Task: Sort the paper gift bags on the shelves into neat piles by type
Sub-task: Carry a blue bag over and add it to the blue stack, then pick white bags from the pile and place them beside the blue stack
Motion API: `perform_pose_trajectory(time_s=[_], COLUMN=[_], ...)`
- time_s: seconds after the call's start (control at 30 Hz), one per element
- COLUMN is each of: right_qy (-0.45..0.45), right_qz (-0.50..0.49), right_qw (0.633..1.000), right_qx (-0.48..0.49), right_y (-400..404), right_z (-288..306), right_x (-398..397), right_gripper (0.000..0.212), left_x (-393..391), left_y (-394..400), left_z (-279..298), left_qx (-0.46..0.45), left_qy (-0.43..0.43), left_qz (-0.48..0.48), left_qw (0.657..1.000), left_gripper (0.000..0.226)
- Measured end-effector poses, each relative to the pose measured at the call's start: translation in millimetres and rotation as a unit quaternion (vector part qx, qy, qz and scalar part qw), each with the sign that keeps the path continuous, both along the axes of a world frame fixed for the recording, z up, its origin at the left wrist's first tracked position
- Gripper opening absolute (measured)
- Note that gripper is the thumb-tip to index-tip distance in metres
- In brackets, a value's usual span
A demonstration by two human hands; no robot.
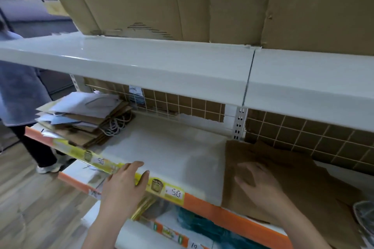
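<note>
A messy pile of flat brown and white paper gift bags [85, 119] with cord handles lies at the left end of the middle shelf [166, 147]. On the right part of that shelf lies a flat stack of brown paper bags [303, 178]. My right hand [261, 184] rests palm down on this brown stack, fingers spread. My left hand [125, 184] sits at the shelf's front edge, fingers curled over the yellow price strip [162, 187], holding no bag.
A white upper shelf [162, 60] overhangs, with cardboard boxes [182, 0] on it. A wire grid back panel [182, 105] closes the rear. A lower shelf holds teal items [202, 226]. A person [22, 95] stands at the left on the wooden floor.
</note>
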State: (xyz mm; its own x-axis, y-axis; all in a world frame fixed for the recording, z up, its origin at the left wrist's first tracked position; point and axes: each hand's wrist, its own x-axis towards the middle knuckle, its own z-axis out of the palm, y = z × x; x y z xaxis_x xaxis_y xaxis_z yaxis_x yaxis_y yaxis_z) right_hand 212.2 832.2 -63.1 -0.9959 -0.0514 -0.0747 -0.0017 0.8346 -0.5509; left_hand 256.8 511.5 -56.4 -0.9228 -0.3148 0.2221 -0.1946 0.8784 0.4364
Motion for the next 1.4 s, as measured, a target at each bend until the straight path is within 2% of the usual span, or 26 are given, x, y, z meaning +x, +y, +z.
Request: perform_pose_trajectory(time_s=[0.27, 0.6, 0.93, 1.07, 1.4], right_qy=[0.026, 0.042, 0.045, 0.044, 0.045], right_qz=[-0.014, -0.033, -0.029, -0.020, -0.014], right_qw=[0.999, 0.999, 0.998, 0.998, 0.999], right_qx=[-0.026, 0.004, 0.033, 0.034, 0.027], right_y=[-121.0, -254.9, -297.4, -314.6, -372.5], right_z=[-5.2, -8.6, -8.8, -11.8, -10.9], right_x=[-3.2, 5.3, -32.4, -58.3, -112.9], right_gripper=[0.037, 0.040, 0.041, 0.041, 0.038], left_x=[-13.3, -22.9, -80.7, -104.2, -160.8], left_y=[-111.5, -241.9, -283.3, -296.3, -359.5], left_z=[0.5, 11.4, 7.8, 9.5, 13.8], left_qx=[-0.018, -0.039, -0.069, -0.063, -0.073], left_qy=[-0.005, 0.011, -0.015, -0.015, 0.004], left_qz=[-0.015, -0.069, -0.098, -0.091, -0.017], left_qw=[1.000, 0.997, 0.993, 0.994, 0.997], left_gripper=[0.033, 0.025, 0.031, 0.026, 0.032])
